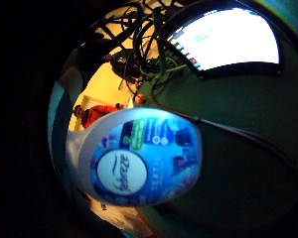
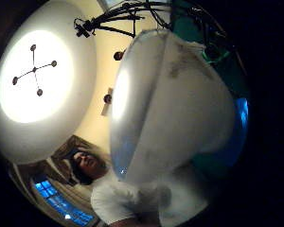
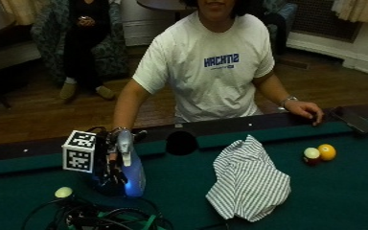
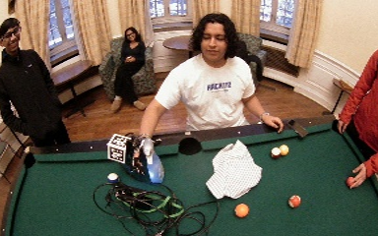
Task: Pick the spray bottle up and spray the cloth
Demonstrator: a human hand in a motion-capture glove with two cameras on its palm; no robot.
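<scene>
The pool table (image 3: pixel 337 191) carries two balls (image 3: pixel 318 153) near its far rail, two orange balls (image 4: pixel 267 205) toward its near edge, and a pale ball (image 3: pixel 63 192).

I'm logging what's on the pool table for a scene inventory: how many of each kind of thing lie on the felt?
Spray bottle: 1
Striped cloth: 1
Billiard balls: 6
Cable bundle: 1
Total: 9
</scene>
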